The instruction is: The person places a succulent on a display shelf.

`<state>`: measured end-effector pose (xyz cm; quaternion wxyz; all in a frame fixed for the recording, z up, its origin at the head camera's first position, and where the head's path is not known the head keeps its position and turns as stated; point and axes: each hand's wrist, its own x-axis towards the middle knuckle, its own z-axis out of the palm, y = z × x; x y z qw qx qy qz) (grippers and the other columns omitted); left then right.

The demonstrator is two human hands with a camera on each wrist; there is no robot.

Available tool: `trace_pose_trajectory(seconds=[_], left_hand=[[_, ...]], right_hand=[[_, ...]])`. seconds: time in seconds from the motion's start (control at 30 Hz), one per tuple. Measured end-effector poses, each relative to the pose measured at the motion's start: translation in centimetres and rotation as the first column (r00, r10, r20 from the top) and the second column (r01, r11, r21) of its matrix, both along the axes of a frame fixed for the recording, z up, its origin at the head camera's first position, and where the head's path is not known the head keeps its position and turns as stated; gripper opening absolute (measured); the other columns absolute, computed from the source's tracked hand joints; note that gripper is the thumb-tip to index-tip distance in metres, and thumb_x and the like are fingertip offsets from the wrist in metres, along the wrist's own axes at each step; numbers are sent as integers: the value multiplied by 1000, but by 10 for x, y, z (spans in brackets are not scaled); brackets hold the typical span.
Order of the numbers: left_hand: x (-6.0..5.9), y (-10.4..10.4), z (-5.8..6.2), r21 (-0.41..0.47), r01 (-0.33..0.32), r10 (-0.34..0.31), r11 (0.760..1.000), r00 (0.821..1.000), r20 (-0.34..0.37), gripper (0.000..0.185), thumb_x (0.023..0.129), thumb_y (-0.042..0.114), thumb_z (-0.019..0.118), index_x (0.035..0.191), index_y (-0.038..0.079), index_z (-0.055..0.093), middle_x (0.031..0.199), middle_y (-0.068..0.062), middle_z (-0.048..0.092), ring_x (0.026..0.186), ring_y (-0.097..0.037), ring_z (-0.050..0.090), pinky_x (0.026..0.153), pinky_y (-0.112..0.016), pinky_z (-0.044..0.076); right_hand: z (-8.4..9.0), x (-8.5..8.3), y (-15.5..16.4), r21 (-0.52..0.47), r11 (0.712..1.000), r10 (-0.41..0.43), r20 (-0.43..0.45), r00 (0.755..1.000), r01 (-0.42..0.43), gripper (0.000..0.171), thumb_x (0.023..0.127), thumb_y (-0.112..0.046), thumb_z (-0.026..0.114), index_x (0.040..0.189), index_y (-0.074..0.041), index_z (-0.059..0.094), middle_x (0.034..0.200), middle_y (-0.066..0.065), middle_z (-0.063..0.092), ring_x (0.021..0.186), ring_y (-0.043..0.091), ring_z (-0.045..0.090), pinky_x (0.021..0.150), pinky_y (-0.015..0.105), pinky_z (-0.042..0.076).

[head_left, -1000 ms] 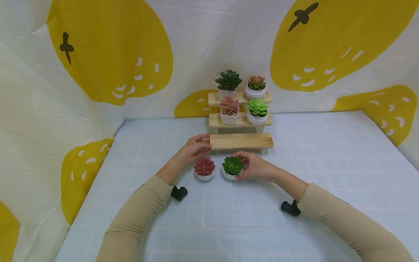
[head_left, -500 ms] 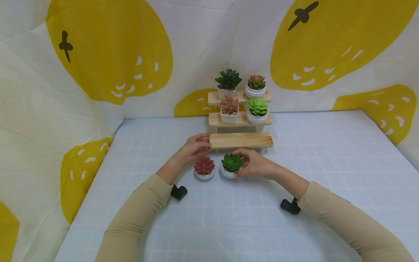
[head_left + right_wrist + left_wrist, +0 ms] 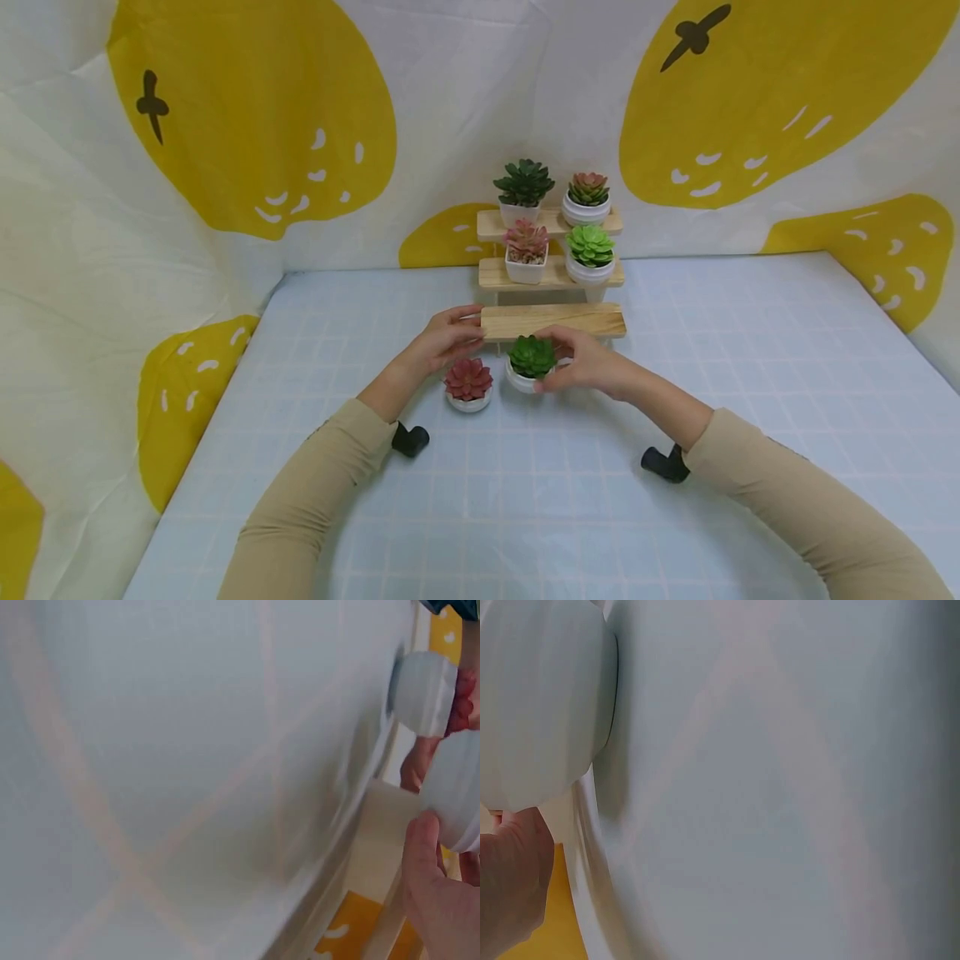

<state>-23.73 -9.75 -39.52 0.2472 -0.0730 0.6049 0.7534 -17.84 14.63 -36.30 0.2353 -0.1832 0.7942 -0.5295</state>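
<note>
My right hand [image 3: 588, 364] grips a green potted succulent [image 3: 532, 358] by its round white pot, just in front of the lowest step. In the right wrist view, thumb and fingers hold that white pot [image 3: 454, 787], which is off the table. My left hand [image 3: 448, 337] holds the left end of the bottom step of a three-tier wooden plant stand [image 3: 552, 322]. Between the hands, nearer the left wrist, a red potted succulent [image 3: 468, 382] stands on the table. Its white pot [image 3: 540, 697] fills a corner of the left wrist view.
On the top tier stand a dark green succulent [image 3: 523, 185] and a red-tipped one [image 3: 587, 197]. The middle tier bears a pink succulent [image 3: 527, 250] and a bright green one [image 3: 591, 252]. A pale checked cloth [image 3: 480, 517] covers the table; a lemon-print curtain [image 3: 465, 100] hangs behind.
My right hand has lifted the green succulent and moved it away from me, closer to the bottom step. The left hand and the red succulent have stayed put.
</note>
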Motion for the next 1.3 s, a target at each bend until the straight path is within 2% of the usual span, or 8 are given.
trace_pose_trajectory(seconds=[0.37,0.7,0.8,1.0,1.17,1.3], left_hand=[[-1,-1,-1,0,7,-7,1000,1000,10,54,89,-8,53,140,5,40,136,-17,44,95,-18,55,88,-31,50],[0,-1,0,-1,5,-5,1000,1000,14,54,89,-8,53,140,5,40,136,-16,44,91,-16,56,82,-27,53],[0,-1,1,1,6,-6,1000,1000,15,54,89,-8,53,140,4,39,137,-17,44,92,-16,56,85,-29,51],[1,-1,2,15,11,-11,1000,1000,13,55,89,-9,52,140,3,38,138,-17,43,91,-16,56,84,-28,52],[2,-1,3,13,12,-12,1000,1000,14,54,89,-9,51,141,3,37,139,-18,42,94,-17,54,96,-37,43],[2,0,4,10,10,-10,1000,1000,17,54,90,-8,51,141,4,38,139,-17,42,95,-17,54,98,-37,42]], right_hand=[[17,-12,-2,5,999,-53,-9,999,53,67,74,-12,78,132,-6,46,121,14,51,103,28,51,83,33,48],[29,-25,-4,36,991,-128,-46,991,129,68,74,-9,76,134,-5,45,120,16,51,100,28,52,80,32,49],[28,-29,-6,53,985,-161,-53,986,163,70,74,-12,77,135,-6,44,121,16,51,103,28,51,82,32,48],[24,-36,-8,74,977,-196,-40,980,199,75,75,-15,78,139,-6,40,121,17,51,105,28,50,81,32,48],[19,-40,-11,93,972,-210,-54,976,214,76,74,-19,79,139,-8,41,121,15,50,105,28,48,81,32,47],[18,-42,-13,83,971,-220,-50,974,223,75,74,-19,79,138,-7,41,121,15,50,106,28,47,82,33,47]])
